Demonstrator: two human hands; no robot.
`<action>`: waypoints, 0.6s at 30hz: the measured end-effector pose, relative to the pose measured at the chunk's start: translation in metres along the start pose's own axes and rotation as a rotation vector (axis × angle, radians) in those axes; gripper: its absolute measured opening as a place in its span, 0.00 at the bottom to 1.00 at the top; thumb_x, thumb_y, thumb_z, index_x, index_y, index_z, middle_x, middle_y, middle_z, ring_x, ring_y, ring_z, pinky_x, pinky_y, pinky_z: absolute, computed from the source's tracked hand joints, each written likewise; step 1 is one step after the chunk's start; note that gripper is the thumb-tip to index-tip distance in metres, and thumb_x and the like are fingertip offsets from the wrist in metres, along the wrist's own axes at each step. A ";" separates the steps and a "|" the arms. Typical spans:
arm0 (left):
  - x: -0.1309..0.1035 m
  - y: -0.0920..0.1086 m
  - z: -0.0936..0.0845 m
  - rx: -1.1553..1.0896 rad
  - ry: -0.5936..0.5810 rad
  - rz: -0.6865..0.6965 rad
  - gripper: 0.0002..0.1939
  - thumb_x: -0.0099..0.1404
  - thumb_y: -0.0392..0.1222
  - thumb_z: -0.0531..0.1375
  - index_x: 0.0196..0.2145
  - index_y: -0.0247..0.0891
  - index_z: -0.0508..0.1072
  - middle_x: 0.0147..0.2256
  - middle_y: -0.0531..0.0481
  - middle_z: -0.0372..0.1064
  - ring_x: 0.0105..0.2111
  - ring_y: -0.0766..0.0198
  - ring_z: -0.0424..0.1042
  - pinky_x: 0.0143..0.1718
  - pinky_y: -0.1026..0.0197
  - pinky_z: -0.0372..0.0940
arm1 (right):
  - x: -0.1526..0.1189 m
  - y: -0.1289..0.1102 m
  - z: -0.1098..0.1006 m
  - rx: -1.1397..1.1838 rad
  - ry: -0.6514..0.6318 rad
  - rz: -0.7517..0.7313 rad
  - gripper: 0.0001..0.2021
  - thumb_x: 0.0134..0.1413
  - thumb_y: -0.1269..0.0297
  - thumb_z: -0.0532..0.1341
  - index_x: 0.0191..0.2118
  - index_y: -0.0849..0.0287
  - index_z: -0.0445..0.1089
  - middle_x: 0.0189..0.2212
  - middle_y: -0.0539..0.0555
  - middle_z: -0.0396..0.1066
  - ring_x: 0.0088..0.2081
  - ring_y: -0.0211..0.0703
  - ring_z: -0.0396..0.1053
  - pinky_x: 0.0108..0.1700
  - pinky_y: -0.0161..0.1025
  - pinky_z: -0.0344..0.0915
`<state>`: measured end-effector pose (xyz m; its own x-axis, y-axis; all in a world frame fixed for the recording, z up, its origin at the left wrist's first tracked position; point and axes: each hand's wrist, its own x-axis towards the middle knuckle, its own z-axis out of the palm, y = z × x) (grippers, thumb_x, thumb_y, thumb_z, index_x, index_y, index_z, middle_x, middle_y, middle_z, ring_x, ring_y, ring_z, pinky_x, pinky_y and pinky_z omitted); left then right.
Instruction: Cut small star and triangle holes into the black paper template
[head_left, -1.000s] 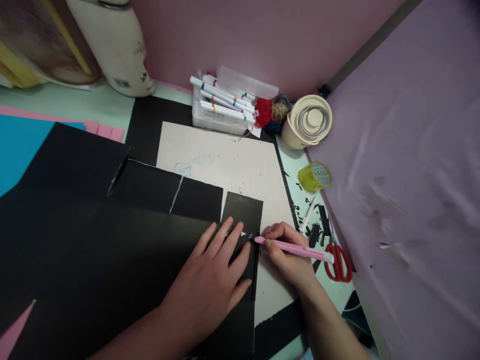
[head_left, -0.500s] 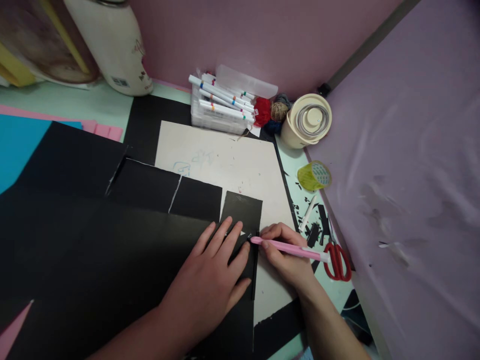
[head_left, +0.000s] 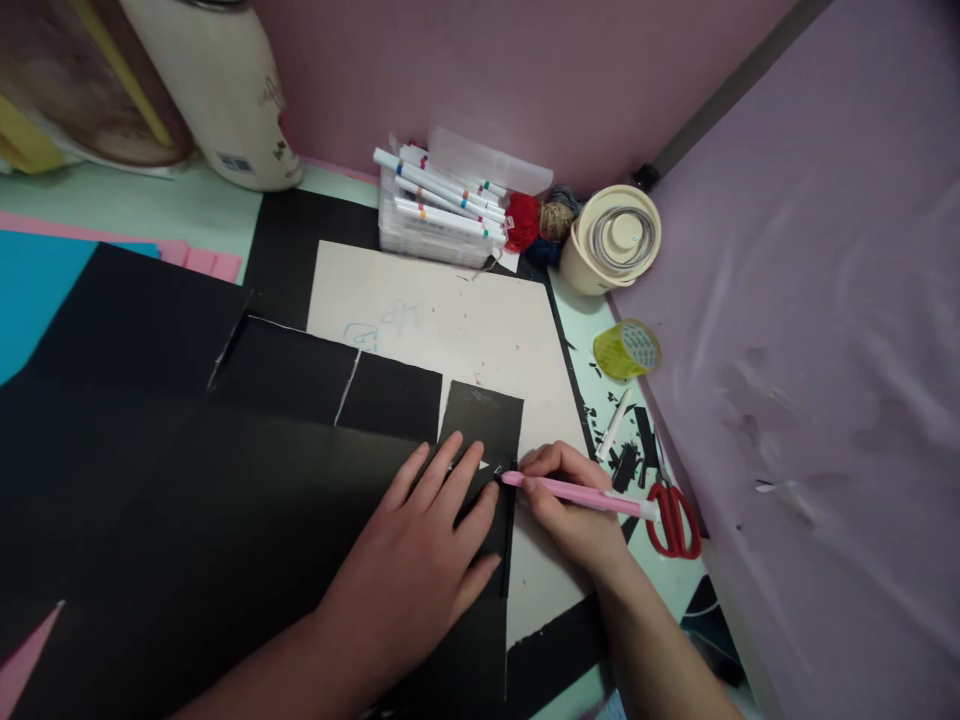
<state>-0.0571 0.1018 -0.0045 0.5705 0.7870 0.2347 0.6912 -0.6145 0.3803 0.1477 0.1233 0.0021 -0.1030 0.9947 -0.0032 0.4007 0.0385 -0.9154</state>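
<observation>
A large sheet of black paper (head_left: pixel 285 510) lies across the table, with several flaps along its far edge. My left hand (head_left: pixel 416 550) rests flat on it, fingers spread, pressing near the right-hand flap (head_left: pixel 484 415). Between the thumb and fingers of my right hand (head_left: pixel 574 510) is a pink pen-shaped cutter (head_left: pixel 577 493). Its tip meets the black paper just right of my left fingertips, by small triangular marks or openings. Under the paper's right part lies a white board (head_left: pixel 442 310) with faint blue scribbles.
Red-handled scissors (head_left: pixel 673 520), a white pen-like tool (head_left: pixel 615 425) and black paper scraps (head_left: pixel 624 465) lie at right. Beyond them stand a green tape roll (head_left: pixel 626 348) and a cream round container (head_left: pixel 611 240). White markers (head_left: pixel 450 195) fill a clear box by the wall.
The view has shifted very slightly. Both hands and the pink cutter stay in nearly the same place on the black paper.
</observation>
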 end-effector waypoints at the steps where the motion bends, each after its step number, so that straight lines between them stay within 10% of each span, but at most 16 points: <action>1: 0.000 0.000 0.000 0.001 0.003 -0.001 0.24 0.67 0.52 0.57 0.56 0.38 0.70 0.62 0.37 0.58 0.64 0.43 0.54 0.62 0.42 0.52 | 0.000 0.001 0.000 0.006 0.006 0.001 0.06 0.52 0.68 0.62 0.27 0.57 0.65 0.26 0.51 0.70 0.29 0.40 0.68 0.32 0.36 0.65; 18: 0.000 0.000 0.000 -0.015 0.010 0.000 0.24 0.67 0.52 0.57 0.57 0.38 0.69 0.62 0.37 0.58 0.64 0.43 0.54 0.62 0.41 0.53 | -0.002 -0.002 0.000 -0.025 -0.027 -0.021 0.03 0.53 0.68 0.62 0.30 0.57 0.68 0.28 0.52 0.72 0.30 0.41 0.69 0.32 0.36 0.66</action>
<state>-0.0573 0.1016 -0.0043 0.5662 0.7873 0.2440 0.6844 -0.6140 0.3932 0.1478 0.1212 0.0037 -0.1359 0.9907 0.0046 0.4207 0.0619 -0.9051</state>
